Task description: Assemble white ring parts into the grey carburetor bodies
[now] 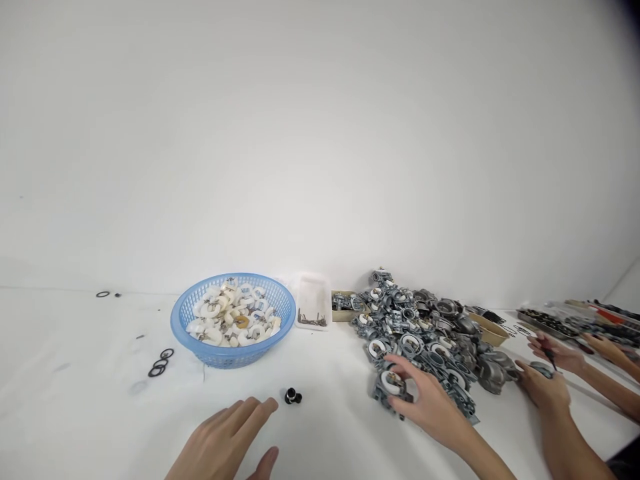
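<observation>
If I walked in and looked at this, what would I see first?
Probably the blue basket on the left, piled with curved white pieces. Then your eye might jump to the big heap of grey metal parts on the right, where the right hand has its fingers around one part at the near edge.

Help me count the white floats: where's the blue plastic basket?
In the head view, the blue plastic basket stands left of centre, beyond the left hand and immediately left of the white tray.
</observation>
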{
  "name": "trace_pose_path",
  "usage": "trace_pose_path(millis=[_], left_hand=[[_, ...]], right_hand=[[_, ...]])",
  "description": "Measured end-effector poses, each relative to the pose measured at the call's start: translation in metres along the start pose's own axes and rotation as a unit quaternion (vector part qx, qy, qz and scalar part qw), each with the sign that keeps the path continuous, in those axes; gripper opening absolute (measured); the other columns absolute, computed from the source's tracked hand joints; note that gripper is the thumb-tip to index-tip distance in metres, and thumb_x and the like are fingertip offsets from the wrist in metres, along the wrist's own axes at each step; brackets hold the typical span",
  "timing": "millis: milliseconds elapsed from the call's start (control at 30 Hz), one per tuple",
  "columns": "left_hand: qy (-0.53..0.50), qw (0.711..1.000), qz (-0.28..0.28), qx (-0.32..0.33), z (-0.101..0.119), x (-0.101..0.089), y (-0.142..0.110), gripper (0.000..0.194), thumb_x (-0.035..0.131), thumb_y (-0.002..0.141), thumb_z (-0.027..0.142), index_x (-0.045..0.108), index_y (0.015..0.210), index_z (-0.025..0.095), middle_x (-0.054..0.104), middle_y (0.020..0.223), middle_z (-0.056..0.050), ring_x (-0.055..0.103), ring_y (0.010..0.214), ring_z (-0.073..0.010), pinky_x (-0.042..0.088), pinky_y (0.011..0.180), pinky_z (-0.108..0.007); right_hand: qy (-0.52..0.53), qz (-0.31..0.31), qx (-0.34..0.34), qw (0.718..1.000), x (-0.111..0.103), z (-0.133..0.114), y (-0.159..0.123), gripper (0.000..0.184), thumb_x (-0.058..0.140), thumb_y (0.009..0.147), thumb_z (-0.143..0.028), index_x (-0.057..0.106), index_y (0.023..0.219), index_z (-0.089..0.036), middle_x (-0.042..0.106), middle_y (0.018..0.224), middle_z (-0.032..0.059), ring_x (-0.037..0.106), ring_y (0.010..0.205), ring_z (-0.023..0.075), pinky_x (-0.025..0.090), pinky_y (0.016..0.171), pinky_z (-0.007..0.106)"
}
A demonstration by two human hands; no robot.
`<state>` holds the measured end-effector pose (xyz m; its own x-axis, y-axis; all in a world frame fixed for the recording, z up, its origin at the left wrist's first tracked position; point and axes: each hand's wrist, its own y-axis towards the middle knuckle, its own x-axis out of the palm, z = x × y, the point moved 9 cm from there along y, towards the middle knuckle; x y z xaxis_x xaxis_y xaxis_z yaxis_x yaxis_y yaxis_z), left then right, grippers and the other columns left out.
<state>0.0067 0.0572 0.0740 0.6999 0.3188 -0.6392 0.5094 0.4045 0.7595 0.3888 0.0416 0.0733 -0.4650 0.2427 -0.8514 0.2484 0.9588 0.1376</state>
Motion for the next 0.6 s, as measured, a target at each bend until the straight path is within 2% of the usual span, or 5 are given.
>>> trace_pose_path(millis=[133,367,600], left_hand=[[-0.01,1.0,-0.016,-0.007,0.0,0.0,0.0,0.024,0.038,0.108,0.038,0.049,0.125,0.025,0.074,0.087,-0.001,0.075,0.071,-0.0178,0.061,0.06,-0.025],[-0.023,0.999,-0.015,-0.019,-0.006,-0.003,0.002,0.027,0.039,0.106,0.034,0.047,0.13,0.025,0.072,0.082,0.002,0.073,0.066,-0.0161,0.057,0.056,-0.024],[-0.029,0.998,-0.049,-0.021,-0.006,0.001,0.0,0.034,0.042,0.101,0.025,0.042,0.135,0.024,0.072,0.086,0.0,0.073,0.072,-0.0192,0.058,0.059,-0.028]], right_hand=[[-0.022,0.037,0.028,0.999,-0.019,0.03,-0.009,0.058,0.067,0.077,-0.043,0.062,0.134,-0.033,0.074,0.119,0.0075,0.068,0.11,0.0338,0.054,0.085,0.037],[-0.033,0.094,0.059,0.993,-0.03,0.05,-0.009,0.055,0.06,0.082,-0.052,0.061,0.132,-0.03,0.076,0.115,0.0089,0.072,0.105,0.0346,0.055,0.077,0.039],[-0.063,0.089,0.087,0.99,-0.029,0.068,0.011,0.073,0.065,0.08,-0.068,0.057,0.14,-0.028,0.075,0.122,0.0132,0.069,0.118,0.0363,0.056,0.089,0.042]])
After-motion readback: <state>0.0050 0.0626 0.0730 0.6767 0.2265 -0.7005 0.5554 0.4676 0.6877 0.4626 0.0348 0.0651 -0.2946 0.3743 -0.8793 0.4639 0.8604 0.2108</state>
